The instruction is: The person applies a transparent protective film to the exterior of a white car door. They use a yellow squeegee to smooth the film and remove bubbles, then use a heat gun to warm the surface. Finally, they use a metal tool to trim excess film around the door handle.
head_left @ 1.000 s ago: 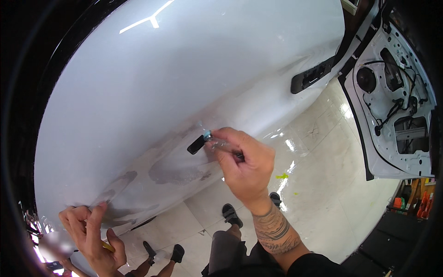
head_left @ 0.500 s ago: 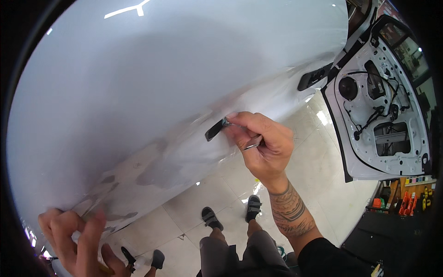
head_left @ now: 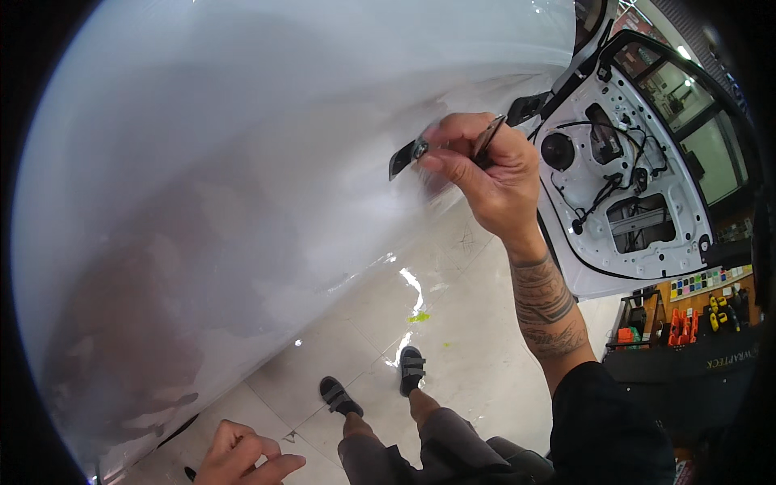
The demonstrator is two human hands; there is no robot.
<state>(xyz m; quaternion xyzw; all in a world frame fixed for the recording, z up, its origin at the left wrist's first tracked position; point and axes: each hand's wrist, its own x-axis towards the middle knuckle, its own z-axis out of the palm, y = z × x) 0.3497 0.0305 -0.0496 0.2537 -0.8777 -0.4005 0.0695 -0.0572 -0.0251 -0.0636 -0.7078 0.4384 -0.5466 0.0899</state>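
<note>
A glossy, pale car body panel (head_left: 202,234) fills the left and middle of the view, with darker reflections and rippled patches along its lower part. My right hand (head_left: 493,174) is at the panel's right part. Its thumb and fingers pinch a small flat black squeegee (head_left: 406,158) against the surface. A slim metal tool (head_left: 488,139) sticks up between the fingers of the same hand; its kind is unclear. At the lower edge, apart from the panel, my left hand (head_left: 242,457) has its fingers curled. The inside of that hand is hidden.
To the right hangs an open car door (head_left: 630,178), its inner side bare with wires showing. Beyond my right hand is a black door handle recess (head_left: 527,109). Lower right, a dark cart (head_left: 671,388) stands by a rack with orange and yellow tools (head_left: 687,323). The tiled floor (head_left: 364,323) shows below.
My right hand has moved up and to the right along the panel with the squeegee. My left hand has come away from the panel's lower left part, and its fingers have curled. The view has shifted.
</note>
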